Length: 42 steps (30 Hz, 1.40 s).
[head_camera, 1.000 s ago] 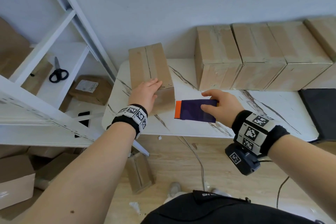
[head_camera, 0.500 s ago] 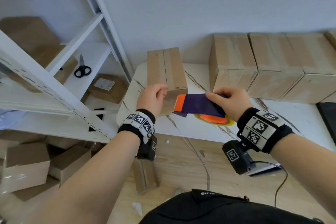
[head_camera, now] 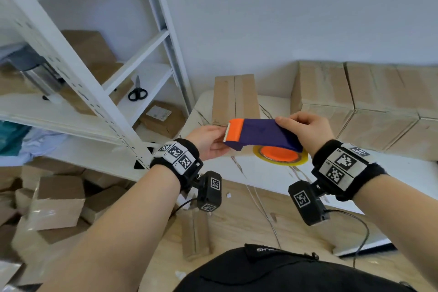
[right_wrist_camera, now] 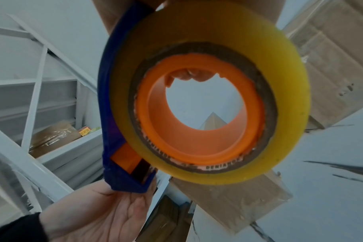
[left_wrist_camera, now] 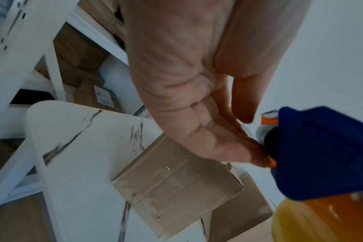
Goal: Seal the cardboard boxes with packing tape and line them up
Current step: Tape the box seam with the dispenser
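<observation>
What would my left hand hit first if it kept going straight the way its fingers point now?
Your left hand points at the tape dispenser, its fingertips already at the orange cutter end. So it likely meets that first, though depth is unclear. The unsealed box lies beyond.

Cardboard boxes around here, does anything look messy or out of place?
Yes. Several boxes lie jumbled on the floor under the shelf, tilted at different angles, and another box lies on the floor by the table. The taped boxes on the table stand in a neat row.
</observation>
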Each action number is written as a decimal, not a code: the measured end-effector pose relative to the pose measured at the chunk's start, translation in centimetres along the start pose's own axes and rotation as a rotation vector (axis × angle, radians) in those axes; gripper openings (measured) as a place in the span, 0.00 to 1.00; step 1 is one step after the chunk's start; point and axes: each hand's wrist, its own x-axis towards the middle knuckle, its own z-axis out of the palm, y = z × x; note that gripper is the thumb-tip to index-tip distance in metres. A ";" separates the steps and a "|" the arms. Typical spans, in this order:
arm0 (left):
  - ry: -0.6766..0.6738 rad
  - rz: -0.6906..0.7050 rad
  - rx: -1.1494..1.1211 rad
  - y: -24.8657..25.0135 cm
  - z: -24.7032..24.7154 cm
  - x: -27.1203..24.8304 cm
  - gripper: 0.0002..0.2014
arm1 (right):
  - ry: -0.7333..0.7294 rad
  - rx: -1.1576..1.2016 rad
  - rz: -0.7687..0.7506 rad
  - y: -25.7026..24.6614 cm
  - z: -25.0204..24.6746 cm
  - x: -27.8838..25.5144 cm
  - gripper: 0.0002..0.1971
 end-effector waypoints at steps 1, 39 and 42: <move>0.006 0.015 0.029 0.0 -0.2 0.0 0.12 | -0.009 -0.002 -0.005 -0.1 0.0 -0.1 0.13; 0.512 0.130 0.293 0.9 -4.3 4.4 0.15 | 0.117 -0.484 -0.114 -0.4 -3.7 6.3 0.07; 0.500 0.113 0.329 0.8 -4.3 4.9 0.18 | 0.113 -0.487 -0.098 -0.3 -3.6 6.6 0.05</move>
